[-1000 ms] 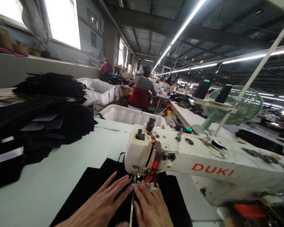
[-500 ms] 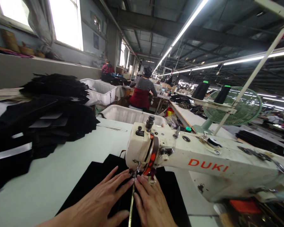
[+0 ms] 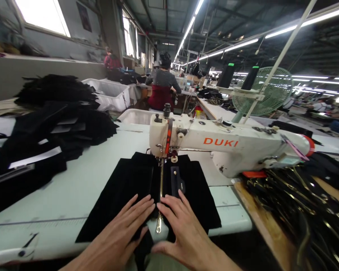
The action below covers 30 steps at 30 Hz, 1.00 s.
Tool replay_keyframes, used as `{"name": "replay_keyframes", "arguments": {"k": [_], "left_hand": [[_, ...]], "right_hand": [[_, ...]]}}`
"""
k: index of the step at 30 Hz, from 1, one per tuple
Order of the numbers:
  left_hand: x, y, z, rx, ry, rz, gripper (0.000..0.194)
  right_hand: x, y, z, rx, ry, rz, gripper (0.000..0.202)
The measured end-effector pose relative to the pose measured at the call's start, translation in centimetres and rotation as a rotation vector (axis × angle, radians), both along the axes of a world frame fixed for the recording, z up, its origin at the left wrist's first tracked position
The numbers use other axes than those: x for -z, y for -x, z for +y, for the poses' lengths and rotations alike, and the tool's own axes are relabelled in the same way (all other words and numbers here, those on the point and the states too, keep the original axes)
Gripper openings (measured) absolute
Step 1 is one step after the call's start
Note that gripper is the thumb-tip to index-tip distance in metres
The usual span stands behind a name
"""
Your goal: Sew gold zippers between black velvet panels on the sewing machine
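Observation:
Black fabric lies flat on the pale table under the needle area of a white sewing machine. A gold zipper runs down its middle from the presser foot, with a metal pull at the near end. My left hand rests on the fabric left of the zipper, fingers stretched out. On the right side my right hand lies with fingers spread, its fingertips near the zipper and just below a dark strip with a small label.
Piles of black fabric cover the table's left. Many gold-trimmed black pieces lie at the lower right beside a wooden edge. Behind the machine are white bins, thread cones, a green fan and a seated person.
Both hands have moved back from the presser foot toward the table's near edge. The view has shifted, showing more of the fabric, the zipper's pull and the dark strip.

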<state>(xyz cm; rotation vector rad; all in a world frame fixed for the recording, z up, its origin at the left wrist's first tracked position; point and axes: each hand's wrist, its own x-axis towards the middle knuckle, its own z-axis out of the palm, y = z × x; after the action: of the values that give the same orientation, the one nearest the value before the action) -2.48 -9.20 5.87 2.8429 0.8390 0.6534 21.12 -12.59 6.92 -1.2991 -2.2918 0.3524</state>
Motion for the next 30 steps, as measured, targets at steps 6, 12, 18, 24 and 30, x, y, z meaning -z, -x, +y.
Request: {"name": "replay_keyframes", "arguments": {"k": [6,12,18,24,30], "left_hand": [[-0.1,0.6,0.7,-0.03,0.022,-0.028,0.046],[-1.1,-0.9,-0.2,0.023,-0.22,-0.031,0.052],[-0.7,-1.4,-0.9,-0.008,-0.392,-0.004,0.054],[1.0,-1.2,-1.3,0.011,-0.451,0.085,0.07],[0.4,-1.4,-1.4,0.016,-0.518,0.099,0.072]], "right_hand": [[0.7,1.1,-0.5,0.02,-0.148,-0.001,0.045],[1.1,1.7,-2.2,0.028,-0.246,0.021,0.046],[2.2,2.0,-2.2,0.218,-0.2,0.118,0.043],[2.0,3.0,-1.5,0.176,-0.324,0.103,0.04],[0.9,2.4,-1.3,0.187,-0.13,0.189,0.042]]}}
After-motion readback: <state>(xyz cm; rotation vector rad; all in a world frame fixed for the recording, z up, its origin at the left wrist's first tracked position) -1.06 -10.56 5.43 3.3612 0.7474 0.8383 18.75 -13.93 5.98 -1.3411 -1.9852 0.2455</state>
